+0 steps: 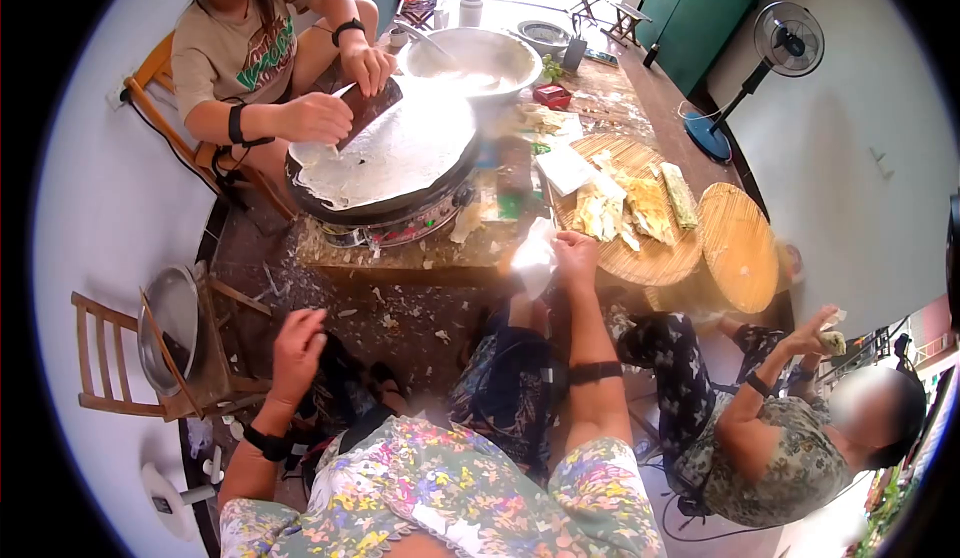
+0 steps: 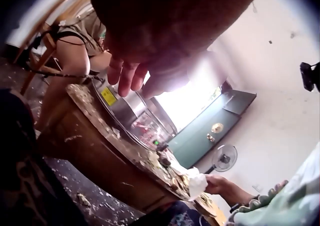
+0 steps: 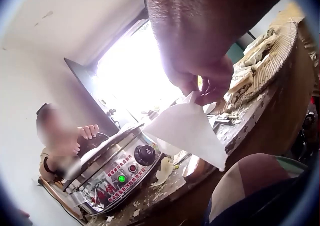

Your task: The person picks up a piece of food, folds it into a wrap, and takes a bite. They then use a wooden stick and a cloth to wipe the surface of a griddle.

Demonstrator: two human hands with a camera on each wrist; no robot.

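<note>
My right hand point(image 1: 576, 260) pinches a thin white sheet point(image 3: 182, 128) by its upper edge, and the sheet hangs down in a folded triangle over the table's front edge. Close to it on the table lies a round woven tray point(image 1: 640, 271) with yellowish folded flatbread point(image 1: 648, 208) and a stack of white sheets point(image 1: 565, 169). My left hand point(image 1: 298, 356) hovers over the lap, fingers loosely bent, holding nothing. Beyond it is a round electric griddle point(image 3: 120, 173) with a pale layer of batter point(image 1: 400, 163) on top and a green light lit.
Across the table a seated person point(image 1: 250, 58) works at the griddle with both hands. Behind it stands a large metal bowl point(image 1: 525, 83) with a ladle. A second person point(image 1: 770, 438) sits at right. At left a chair point(image 1: 95, 358) bears a metal basin point(image 1: 168, 308).
</note>
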